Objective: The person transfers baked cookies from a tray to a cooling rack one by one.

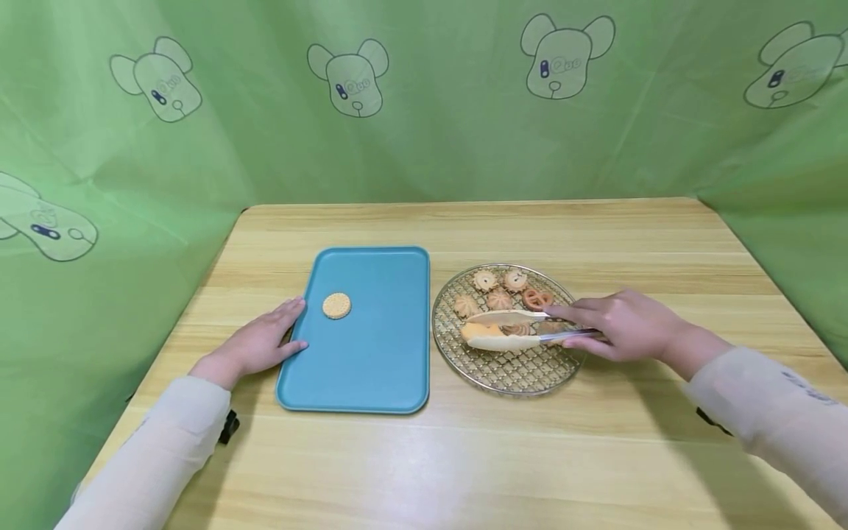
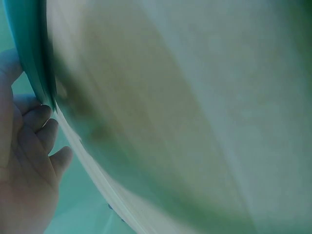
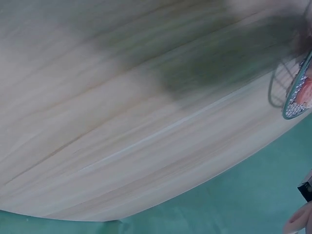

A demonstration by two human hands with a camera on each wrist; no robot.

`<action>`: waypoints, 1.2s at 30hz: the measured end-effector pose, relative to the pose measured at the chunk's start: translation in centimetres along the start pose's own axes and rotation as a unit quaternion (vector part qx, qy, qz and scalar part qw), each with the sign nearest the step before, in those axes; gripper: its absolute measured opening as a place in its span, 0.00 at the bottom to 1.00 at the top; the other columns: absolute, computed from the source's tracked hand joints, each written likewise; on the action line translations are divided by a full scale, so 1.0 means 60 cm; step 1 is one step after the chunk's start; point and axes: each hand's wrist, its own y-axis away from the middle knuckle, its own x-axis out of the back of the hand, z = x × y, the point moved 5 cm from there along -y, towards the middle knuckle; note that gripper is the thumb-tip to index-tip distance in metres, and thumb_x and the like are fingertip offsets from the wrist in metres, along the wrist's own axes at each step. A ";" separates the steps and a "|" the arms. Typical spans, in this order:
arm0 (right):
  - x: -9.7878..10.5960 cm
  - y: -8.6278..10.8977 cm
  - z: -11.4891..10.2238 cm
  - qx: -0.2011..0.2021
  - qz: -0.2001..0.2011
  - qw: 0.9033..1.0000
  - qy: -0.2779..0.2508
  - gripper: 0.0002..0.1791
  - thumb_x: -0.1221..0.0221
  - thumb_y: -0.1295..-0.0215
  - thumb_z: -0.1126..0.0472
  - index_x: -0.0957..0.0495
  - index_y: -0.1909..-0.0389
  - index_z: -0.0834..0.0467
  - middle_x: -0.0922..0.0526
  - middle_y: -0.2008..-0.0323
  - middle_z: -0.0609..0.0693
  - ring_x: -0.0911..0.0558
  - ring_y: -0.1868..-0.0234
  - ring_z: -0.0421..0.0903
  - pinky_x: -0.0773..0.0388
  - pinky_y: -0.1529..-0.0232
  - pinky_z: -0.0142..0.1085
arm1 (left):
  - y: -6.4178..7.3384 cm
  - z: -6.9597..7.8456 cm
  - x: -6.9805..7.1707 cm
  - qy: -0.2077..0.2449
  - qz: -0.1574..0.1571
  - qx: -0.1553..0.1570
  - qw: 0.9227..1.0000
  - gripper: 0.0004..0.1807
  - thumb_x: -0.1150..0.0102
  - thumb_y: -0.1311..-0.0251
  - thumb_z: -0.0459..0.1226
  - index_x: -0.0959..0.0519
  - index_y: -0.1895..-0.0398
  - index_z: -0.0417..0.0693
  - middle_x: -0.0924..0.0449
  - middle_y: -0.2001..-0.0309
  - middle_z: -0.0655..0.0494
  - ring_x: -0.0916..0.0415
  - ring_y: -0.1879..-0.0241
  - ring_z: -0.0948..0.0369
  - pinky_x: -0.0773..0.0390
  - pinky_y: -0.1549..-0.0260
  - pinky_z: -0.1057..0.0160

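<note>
My right hand [image 1: 619, 324] holds a pair of tongs [image 1: 553, 336] with pale cream tips and metal arms. The tips lie low over the round wire rack [image 1: 457, 361], on either side of an orange-yellow cookie [image 1: 482, 331]; whether they squeeze it I cannot tell. My left hand [image 1: 255, 342] rests at the left side of the blue tray [image 1: 371, 368], thumb and fingertips touching its rim. A round yellow cracker [image 1: 336, 305] lies on the tray's upper left. The left wrist view shows the left fingers [image 2: 48, 134] loosely bent by the rim.
On the rack are two swirl cookies [image 1: 500, 299], two cookies with dark centres [image 1: 515, 280], a brown pretzel [image 1: 536, 299] and other cookies partly hidden by the tongs. The wooden table [image 1: 411, 471] has green cloth [image 1: 424, 162] behind it and at both sides.
</note>
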 end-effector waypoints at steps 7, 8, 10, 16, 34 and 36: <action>0.011 0.019 0.005 -0.007 -0.020 1.000 -0.008 0.27 0.42 0.36 0.42 0.22 0.45 0.58 0.15 0.66 0.48 0.28 0.83 0.30 0.28 0.85 0.30 | -0.001 -0.002 -0.002 -0.003 0.003 -0.005 1.000 0.41 0.48 0.32 0.48 0.52 0.27 0.34 0.55 0.27 0.39 0.56 0.29 0.43 0.49 0.33 0.45; 0.013 0.021 0.005 -0.007 -0.022 1.000 -0.010 0.27 0.41 0.36 0.42 0.22 0.45 0.57 0.16 0.66 0.46 0.30 0.83 0.29 0.29 0.86 0.29 | -0.001 -0.002 -0.003 -0.004 0.003 -0.005 1.000 0.41 0.48 0.32 0.48 0.52 0.27 0.34 0.55 0.27 0.39 0.56 0.29 0.43 0.50 0.33 0.45; 0.017 0.025 0.006 -0.003 -0.021 1.000 -0.017 0.27 0.40 0.37 0.43 0.21 0.46 0.57 0.16 0.67 0.45 0.31 0.82 0.27 0.29 0.86 0.28 | -0.001 -0.002 -0.003 -0.004 0.003 -0.007 1.000 0.41 0.48 0.32 0.48 0.52 0.27 0.34 0.55 0.27 0.39 0.56 0.29 0.43 0.50 0.33 0.45; 0.027 0.040 0.008 0.005 -0.018 0.999 -0.034 0.26 0.37 0.39 0.45 0.20 0.47 0.57 0.16 0.67 0.44 0.29 0.80 0.26 0.27 0.84 0.28 | -0.002 -0.004 -0.005 -0.006 0.007 -0.013 1.000 0.41 0.48 0.32 0.47 0.52 0.27 0.33 0.54 0.27 0.38 0.55 0.29 0.43 0.49 0.33 0.45; 0.034 0.064 0.009 0.003 -0.031 0.999 -0.044 0.27 0.33 0.44 0.48 0.21 0.46 0.57 0.16 0.64 0.45 0.25 0.76 0.28 0.24 0.80 0.29 | -0.004 -0.004 -0.007 -0.005 0.007 -0.012 1.000 0.41 0.48 0.32 0.48 0.52 0.27 0.34 0.55 0.27 0.39 0.56 0.29 0.44 0.50 0.33 0.45; 0.034 0.063 0.009 0.003 -0.031 0.999 -0.043 0.27 0.33 0.44 0.47 0.21 0.46 0.57 0.16 0.64 0.45 0.25 0.76 0.28 0.24 0.79 0.29 | -0.004 -0.004 -0.007 -0.004 0.008 -0.011 1.000 0.41 0.48 0.32 0.48 0.52 0.27 0.34 0.55 0.27 0.39 0.56 0.29 0.44 0.50 0.33 0.45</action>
